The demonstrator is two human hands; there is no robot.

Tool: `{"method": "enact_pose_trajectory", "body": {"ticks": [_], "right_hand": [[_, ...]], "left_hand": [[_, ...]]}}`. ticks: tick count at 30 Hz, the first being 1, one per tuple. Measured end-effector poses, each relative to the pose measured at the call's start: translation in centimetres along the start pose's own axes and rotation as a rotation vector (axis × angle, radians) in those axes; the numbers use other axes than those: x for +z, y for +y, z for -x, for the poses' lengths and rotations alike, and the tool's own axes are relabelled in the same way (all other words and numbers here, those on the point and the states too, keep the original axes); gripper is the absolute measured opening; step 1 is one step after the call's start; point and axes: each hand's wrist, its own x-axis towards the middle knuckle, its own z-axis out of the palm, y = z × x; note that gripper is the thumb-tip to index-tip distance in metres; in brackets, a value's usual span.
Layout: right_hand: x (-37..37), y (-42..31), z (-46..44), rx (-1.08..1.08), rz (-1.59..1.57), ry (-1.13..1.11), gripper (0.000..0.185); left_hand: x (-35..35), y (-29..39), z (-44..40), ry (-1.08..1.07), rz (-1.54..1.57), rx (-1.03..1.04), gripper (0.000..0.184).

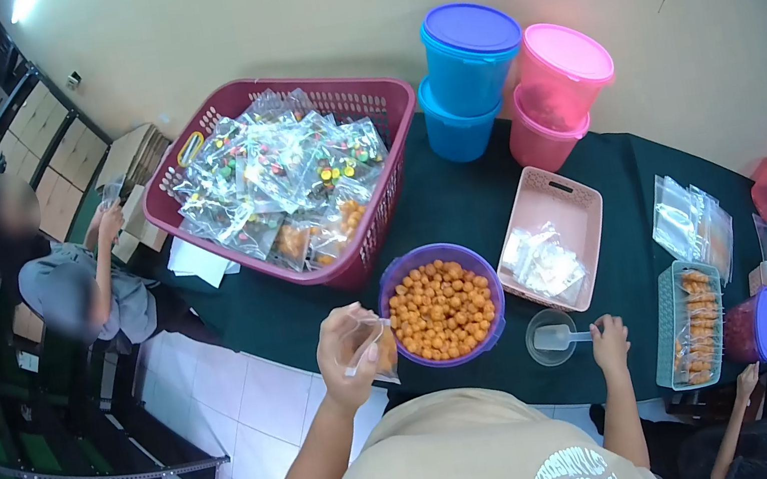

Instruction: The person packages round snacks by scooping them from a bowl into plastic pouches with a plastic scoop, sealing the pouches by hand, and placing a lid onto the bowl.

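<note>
My left hand (347,357) is closed round a clear plastic bag (385,353) with some orange balls inside, at the left side of a purple bowl (496,330). Round orange snack balls (441,311) fill that bowl. To the right, my right hand (611,341) grips the handle of a small translucent scoop (552,338). The scoop's head rests over a round clear dish (537,356) on the dark green cloth.
A maroon basket (396,100) of filled packets stands back left. Behind are blue tubs (460,90) and pink tubs (555,84). A pink tray (586,206) and green basket (668,334) lie rightward. People are at left (87,289) and lower right (752,442).
</note>
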Motion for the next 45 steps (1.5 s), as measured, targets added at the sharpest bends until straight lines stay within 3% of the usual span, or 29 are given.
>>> {"method": "enact_pose_trajectory", "body": {"ticks": [3, 4, 5, 6, 7, 8, 9, 13, 17, 23, 26, 31, 35, 37, 39, 41, 43, 45], "right_hand": [[-1.3, -4.2, -1.1, -0.197, -0.032, 0.258, 0.026], [-1.5, -6.1, -2.2, -0.313, -0.101, 0.367, 0.028], [-1.8, -8.5, -3.7, -0.464, -0.112, 0.463, 0.029], [-4.6, -13.3, -3.7, -0.501, -0.132, 0.392, 0.028], [-5.1, -16.6, -5.7, -0.69, -0.122, 0.519, 0.028], [-6.2, -20.2, -7.7, -0.782, -0.126, 0.598, 0.028], [-8.0, -24.5, -9.1, -0.717, -0.186, 0.463, 0.031], [-10.7, -36.4, -16.7, -0.719, -0.12, 0.704, 0.044], [-11.7, -42.0, -23.1, -0.667, 0.089, 0.748, 0.047], [-11.6, -43.9, -24.5, -0.58, 0.28, 0.604, 0.021], [-10.6, -43.8, -25.4, -0.631, 0.228, 0.768, 0.017], [-10.6, -44.5, -25.2, -0.494, 0.231, 0.689, 0.023], [-11.0, -44.4, -23.8, -0.573, 0.222, 0.767, 0.022], [-11.6, -44.3, -19.9, -0.581, 0.12, 0.788, 0.019], [-11.4, -42.9, -13.8, -0.599, 0.02, 0.772, 0.017], [-9.8, -39.7, -7.4, -0.693, 0.008, 0.801, 0.016], [-7.5, -36.2, -0.9, -0.745, 0.042, 0.737, 0.015], [-4.8, -33.0, 5.6, -0.693, 0.101, 0.629, 0.014]], "left_hand": [[-2.6, -1.0, 0.3, -0.126, -0.207, 0.179, 0.047], [-2.6, -0.7, 0.3, -0.065, 0.038, 0.064, 0.047], [-2.3, -0.5, 0.3, 0.047, 0.073, 0.057, 0.037], [-4.0, -1.0, 0.0, -0.102, -0.167, 0.146, 0.032], [-5.4, -0.9, -0.8, -0.246, -0.409, 0.241, 0.027], [-5.9, -0.9, -1.0, -0.253, -0.368, 0.221, 0.023], [-5.9, -0.2, -1.4, -0.258, -0.331, 0.201, 0.019], [-9.0, 1.2, -2.2, -0.379, -0.36, 0.116, 0.034], [-15.0, 1.4, -2.4, -0.358, -0.448, 0.116, 0.039], [-21.6, -0.4, -2.1, -0.173, -0.272, -0.05, 0.041], [-22.8, -0.3, -3.5, -0.167, -0.129, -0.205, 0.04], [-23.1, -1.4, -7.7, -0.324, -0.192, -0.154, 0.041], [-23.5, -4.8, -9.6, -0.451, 0.016, 0.024, 0.049], [-22.9, -4.3, -10.3, -0.468, 0.052, 0.042, 0.048], [-21.1, -1.6, -11.0, -0.44, 0.409, -0.039, 0.044], [-20.8, -0.4, -11.2, -0.486, 0.459, -0.184, 0.041], [-20.3, 0.0, -11.9, -0.581, 0.069, 0.022, 0.044], [-19.6, -0.5, -12.4, -0.654, 0.087, -0.019, 0.049]]}}
